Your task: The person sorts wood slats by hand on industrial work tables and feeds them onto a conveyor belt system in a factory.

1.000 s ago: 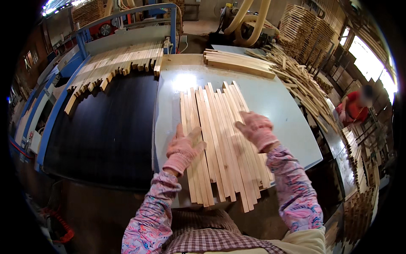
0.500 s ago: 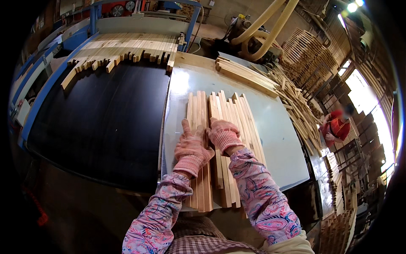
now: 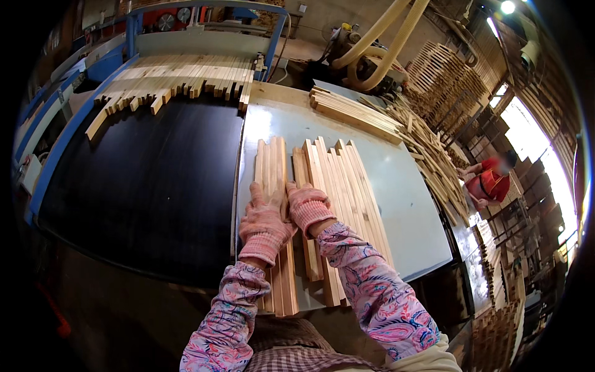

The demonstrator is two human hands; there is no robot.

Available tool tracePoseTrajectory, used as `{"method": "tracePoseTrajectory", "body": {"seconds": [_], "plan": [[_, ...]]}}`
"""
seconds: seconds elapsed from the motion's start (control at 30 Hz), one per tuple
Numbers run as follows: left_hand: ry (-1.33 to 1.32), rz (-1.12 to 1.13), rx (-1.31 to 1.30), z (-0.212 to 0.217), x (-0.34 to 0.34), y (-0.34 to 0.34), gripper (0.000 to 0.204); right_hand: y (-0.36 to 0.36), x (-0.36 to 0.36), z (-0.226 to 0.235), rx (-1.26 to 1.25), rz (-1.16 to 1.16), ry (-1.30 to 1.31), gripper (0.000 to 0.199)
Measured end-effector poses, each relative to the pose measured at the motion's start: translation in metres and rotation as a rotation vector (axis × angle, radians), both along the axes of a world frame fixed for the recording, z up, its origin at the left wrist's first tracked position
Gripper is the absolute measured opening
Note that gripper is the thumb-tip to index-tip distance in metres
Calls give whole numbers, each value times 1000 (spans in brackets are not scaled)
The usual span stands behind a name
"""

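Observation:
Pale wooden strips lie lengthwise in front of me in two groups on a grey tabletop (image 3: 409,211). The left group of strips (image 3: 271,164) is under my gloved left hand (image 3: 265,226), which grips it with one finger stretched along the wood. Close beside it, my gloved right hand (image 3: 308,206) closes over the right edge of this group; its fingertips are partly hidden. A darker, shorter strip (image 3: 313,263) lies under my right wrist. Farther right rests the other group of strips (image 3: 356,192), with uneven ends.
Left of the tabletop is a black surface (image 3: 149,186), with a row of strips (image 3: 180,74) at its far end by a blue frame (image 3: 133,37). Stacked strips (image 3: 356,115) lie at the back right, beside a loose pile (image 3: 434,167). A person in red (image 3: 489,183) stands at right.
Both hands have shifted left with the left group of strips, toward the black surface. The gap to the right group has widened, and the darker strip now lies apart between them.

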State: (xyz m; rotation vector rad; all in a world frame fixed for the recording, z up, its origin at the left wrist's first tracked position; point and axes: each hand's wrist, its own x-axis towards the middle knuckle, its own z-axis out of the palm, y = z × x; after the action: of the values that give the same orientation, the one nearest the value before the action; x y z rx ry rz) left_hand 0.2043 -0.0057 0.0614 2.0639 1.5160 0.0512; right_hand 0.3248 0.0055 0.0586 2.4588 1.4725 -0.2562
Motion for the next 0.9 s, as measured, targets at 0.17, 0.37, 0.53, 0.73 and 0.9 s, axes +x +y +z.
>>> {"method": "tracePoseTrajectory", "body": {"seconds": [0.17, 0.37, 0.53, 0.73, 0.9], "plan": [[-50, 5, 48, -5, 2, -2, 85, 4, 22, -32, 122, 134, -49, 37], [-41, -3, 62, -15, -5, -2, 78, -62, 94, 35, 630, 0, 940, 58], [-73, -20, 187, -38, 0, -5, 70, -141, 193, 53, 908, -402, 1497, 67], [51, -103, 215, -12, 20, -7, 74, -195, 243, 36, 856, -478, 1295, 69], [227, -306, 358, 1, 64, 28, 47, -218, 273, 10, 877, -407, 1331, 75]]}}
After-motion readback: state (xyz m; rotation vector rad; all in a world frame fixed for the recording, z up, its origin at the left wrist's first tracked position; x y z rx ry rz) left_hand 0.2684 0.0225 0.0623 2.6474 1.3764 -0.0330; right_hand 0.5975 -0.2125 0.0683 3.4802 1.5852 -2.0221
